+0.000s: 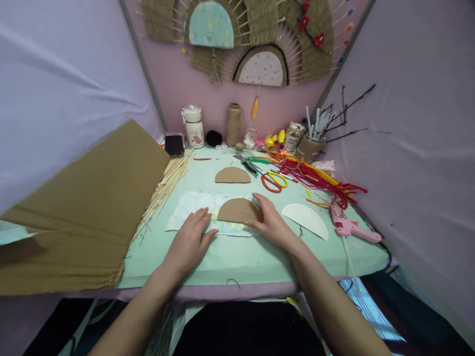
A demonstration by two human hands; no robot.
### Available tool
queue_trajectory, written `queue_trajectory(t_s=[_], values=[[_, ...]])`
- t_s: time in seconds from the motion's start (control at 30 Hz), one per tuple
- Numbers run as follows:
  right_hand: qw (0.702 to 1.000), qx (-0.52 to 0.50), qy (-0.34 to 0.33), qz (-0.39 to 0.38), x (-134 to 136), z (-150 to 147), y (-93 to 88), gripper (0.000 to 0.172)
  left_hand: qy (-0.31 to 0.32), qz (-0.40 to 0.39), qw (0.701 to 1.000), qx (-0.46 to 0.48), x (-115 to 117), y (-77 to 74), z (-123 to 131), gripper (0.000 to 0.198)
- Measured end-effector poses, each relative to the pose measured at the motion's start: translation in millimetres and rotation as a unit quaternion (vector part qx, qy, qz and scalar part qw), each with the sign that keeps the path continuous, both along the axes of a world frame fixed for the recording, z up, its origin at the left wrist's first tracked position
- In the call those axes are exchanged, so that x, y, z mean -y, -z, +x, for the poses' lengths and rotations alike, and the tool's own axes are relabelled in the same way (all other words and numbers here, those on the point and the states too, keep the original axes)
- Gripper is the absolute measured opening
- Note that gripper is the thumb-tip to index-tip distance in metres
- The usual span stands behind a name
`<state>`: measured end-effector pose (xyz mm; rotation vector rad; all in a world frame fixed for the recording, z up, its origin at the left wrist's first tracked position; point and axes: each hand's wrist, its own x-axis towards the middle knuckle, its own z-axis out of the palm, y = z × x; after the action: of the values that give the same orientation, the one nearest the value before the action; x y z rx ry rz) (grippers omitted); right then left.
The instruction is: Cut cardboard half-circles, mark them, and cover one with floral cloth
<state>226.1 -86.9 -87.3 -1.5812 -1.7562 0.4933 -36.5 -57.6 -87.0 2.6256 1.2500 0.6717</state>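
A brown cardboard half-circle lies flat side toward me on a pale piece of cloth with a blue, yellow and white pattern. My right hand grips its right end, thumb at the straight edge and fingers at the curved one. Fingers spread, my left hand rests flat on the cloth's plain white left part, a little left of the cardboard. Behind the cloth lies a second cardboard half-circle. To the right of my right hand is a white half-circle.
A pink glue gun lies at the right. Scissors, pliers and colourful pipe cleaners are farther back. A large cardboard sheet covers the left side, beside thin sticks. A bottle and twine spool stand behind.
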Motion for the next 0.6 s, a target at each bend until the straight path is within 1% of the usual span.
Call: queue_trajectory(t_s=[0.07,0.13,0.2,0.23,0.3,0.4,0.47,0.53,0.6], values=[[0.997,-0.043,0.044,0.051,3.4,6.9,-2.8,0.058,0.01,0.02,1.0,0.016,2.6,-5.6,6.2,0.041],[0.987,-0.075,0.105,0.099,10.4,15.8,-4.3,0.041,0.036,0.027,0.999,0.014,6.5,-11.7,17.7,0.04],[0.976,-0.073,0.159,0.128,21.0,23.8,-4.2,0.027,0.061,0.02,0.998,-0.01,11.1,-17.0,33.6,0.041],[0.974,-0.058,0.171,0.137,27.2,26.6,-3.6,0.023,0.071,0.011,0.997,-0.032,13.5,-19.0,42.2,0.045],[0.976,-0.013,0.156,0.152,39.9,28.3,-1.4,0.018,0.089,-0.008,0.993,-0.078,17.6,-21.2,58.6,0.055],[0.982,0.051,0.075,0.166,54.4,23.1,3.2,0.018,0.111,-0.024,0.986,-0.124,21.0,-19.5,76.0,0.066],[0.981,0.083,0.038,0.171,58.9,17.8,6.2,0.021,0.11,-0.029,0.984,-0.137,21.0,-15.5,81.3,0.069],[0.978,0.112,0.028,0.172,59.9,13.5,8.7,0.024,0.097,-0.038,0.984,-0.145,19.9,-10.5,82.9,0.07],[0.976,0.138,0.035,0.166,59.3,10.9,10.7,0.023,0.089,-0.044,0.984,-0.149,18.7,-5.9,82.5,0.071]])
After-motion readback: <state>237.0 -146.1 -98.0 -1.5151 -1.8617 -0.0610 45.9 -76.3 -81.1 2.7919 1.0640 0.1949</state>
